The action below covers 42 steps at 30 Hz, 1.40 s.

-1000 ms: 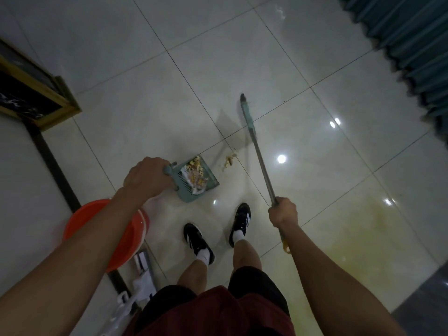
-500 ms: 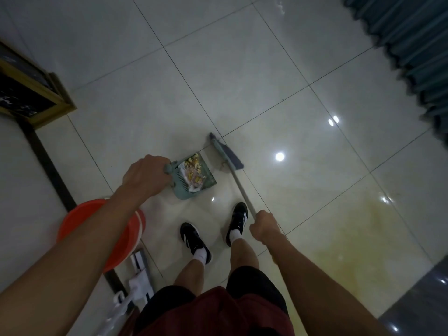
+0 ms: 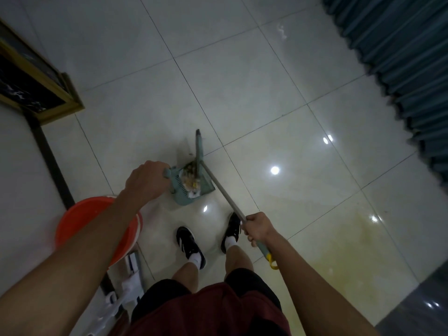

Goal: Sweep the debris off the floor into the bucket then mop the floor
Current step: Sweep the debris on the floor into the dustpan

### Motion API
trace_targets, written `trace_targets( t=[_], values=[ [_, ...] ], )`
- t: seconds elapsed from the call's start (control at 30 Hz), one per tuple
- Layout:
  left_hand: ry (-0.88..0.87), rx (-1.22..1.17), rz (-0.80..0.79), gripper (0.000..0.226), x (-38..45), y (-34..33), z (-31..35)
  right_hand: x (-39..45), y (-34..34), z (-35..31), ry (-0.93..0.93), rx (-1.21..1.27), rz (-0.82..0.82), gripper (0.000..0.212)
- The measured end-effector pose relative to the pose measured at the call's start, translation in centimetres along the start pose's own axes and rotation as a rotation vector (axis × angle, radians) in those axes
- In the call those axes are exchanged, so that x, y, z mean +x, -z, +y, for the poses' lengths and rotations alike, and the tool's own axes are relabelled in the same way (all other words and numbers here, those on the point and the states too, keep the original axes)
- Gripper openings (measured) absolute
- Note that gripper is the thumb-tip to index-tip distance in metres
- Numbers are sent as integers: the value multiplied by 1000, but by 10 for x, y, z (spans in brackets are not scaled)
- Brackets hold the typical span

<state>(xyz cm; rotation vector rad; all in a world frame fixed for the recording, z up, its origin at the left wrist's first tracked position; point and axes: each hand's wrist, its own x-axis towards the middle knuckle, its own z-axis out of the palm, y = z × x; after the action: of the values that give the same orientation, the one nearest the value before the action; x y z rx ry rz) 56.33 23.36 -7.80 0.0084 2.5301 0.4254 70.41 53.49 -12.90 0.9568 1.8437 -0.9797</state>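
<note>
Head view shows the left hand (image 3: pixel 145 181) gripping the loaded pale-green plastic dustpan (image 3: pixel 188 187) on the tiled floor (image 3: pixel 242 76), the round orange plastic bucket (image 3: pixel 80 214) just behind-left of it, while the right hand (image 3: pixel 257 227) grips the long grey-handled broom (image 3: pixel 219 187).

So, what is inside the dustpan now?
The dustpan holds a pile of debris, yellowish and white bits. The broom head lies across its mouth and covers part of the pile; what lies under it cannot be seen.
</note>
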Motion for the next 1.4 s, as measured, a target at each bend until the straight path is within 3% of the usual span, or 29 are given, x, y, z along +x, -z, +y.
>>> trace_targets(
  t=[0.17, 0.27, 0.57, 0.7, 0.77, 1.0, 1.23, 1.4],
  values=[
    [53, -99, 23, 21, -23, 4, -6, -21, 18, -23, 67, -73, 56, 7],
    [100, -142, 57, 27, -34, 11, -14, -25, 24, -38, 103, -135, 91, 17],
    [193, -233, 168, 9, -63, 45, -28, -33, 45, -83, 189, -183, 145, 15],
    [233, -280, 163, 24, -69, 61, -20, -25, 58, -103, 236, -188, 138, 17],
    [255, -319, 162, 35, -69, 68, -12, -14, 67, -117, 261, -204, 120, 24],
    [461, -327, 305, 14, -52, 71, 22, 39, 105, -188, 262, -218, 15, 21],
    [579, -397, 416, 10, -62, 75, 58, 52, 131, -252, 271, -272, -163, 13],
    [705, -449, 489, 11, -76, 77, 57, 63, 118, -288, 316, -364, -186, 9]
  ],
)
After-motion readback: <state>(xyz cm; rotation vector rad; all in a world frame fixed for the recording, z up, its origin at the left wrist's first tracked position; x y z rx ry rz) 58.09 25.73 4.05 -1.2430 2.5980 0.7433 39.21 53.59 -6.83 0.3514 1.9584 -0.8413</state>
